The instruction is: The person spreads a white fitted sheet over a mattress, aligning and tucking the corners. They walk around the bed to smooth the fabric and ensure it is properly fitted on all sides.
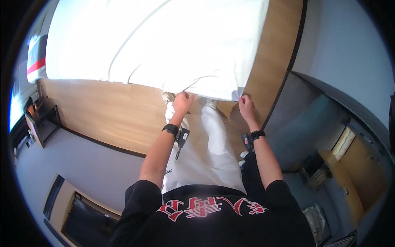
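Note:
A large white sheet (172, 46) covers a bed in front of me, its near edge hanging above the wooden floor. My left hand (183, 102) pinches that edge near the middle, above my shoe. At the sheet's near right corner, my right hand (246, 106) grips the fabric between thumb and fingers. The cloth between the two hands is fairly straight, with some creases above. Black bands with small devices are strapped on both wrists.
Wooden floor (123, 108) surrounds the bed. A grey wall with a dark baseboard runs along the right. At the far left are a striped cloth (37, 61) and a small stand. A wooden desk (342, 182) stands at lower right. Someone's dark-clothed leg (251, 176) is beside me.

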The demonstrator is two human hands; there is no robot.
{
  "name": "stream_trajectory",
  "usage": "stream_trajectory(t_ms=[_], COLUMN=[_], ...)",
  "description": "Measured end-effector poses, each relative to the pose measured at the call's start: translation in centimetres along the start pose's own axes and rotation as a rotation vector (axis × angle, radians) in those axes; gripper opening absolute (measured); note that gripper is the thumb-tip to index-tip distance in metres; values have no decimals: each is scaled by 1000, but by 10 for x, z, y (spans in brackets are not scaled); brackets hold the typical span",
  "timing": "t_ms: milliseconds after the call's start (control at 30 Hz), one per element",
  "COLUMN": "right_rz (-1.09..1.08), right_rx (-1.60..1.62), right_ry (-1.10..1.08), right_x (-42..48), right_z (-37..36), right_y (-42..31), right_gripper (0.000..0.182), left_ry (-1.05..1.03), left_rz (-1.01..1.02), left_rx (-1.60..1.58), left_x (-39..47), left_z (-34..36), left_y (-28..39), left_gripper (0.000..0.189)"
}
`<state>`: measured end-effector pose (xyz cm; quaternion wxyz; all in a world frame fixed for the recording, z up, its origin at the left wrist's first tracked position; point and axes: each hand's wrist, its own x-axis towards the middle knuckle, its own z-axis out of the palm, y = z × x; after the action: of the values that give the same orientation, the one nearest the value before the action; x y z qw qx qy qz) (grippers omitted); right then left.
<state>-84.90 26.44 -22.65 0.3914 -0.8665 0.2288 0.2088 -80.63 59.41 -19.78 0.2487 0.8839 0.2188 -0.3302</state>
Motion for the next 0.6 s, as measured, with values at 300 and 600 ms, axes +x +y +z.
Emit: stream_trajectory(t_ms=[300, 600], right_rz=[-84, -61], right_rx=[152, 58], right_ry=[-60, -76], right_x=[-41, -21], right_z=[-87, -63], right_y=[-62, -59], right_gripper=[25, 24], left_ry=[58, 213], left_rz=[692, 713], left_rx=[84, 198], left_x=[-102, -91], left_z=[37, 60], left_y=[141, 184], left_gripper=[41, 35])
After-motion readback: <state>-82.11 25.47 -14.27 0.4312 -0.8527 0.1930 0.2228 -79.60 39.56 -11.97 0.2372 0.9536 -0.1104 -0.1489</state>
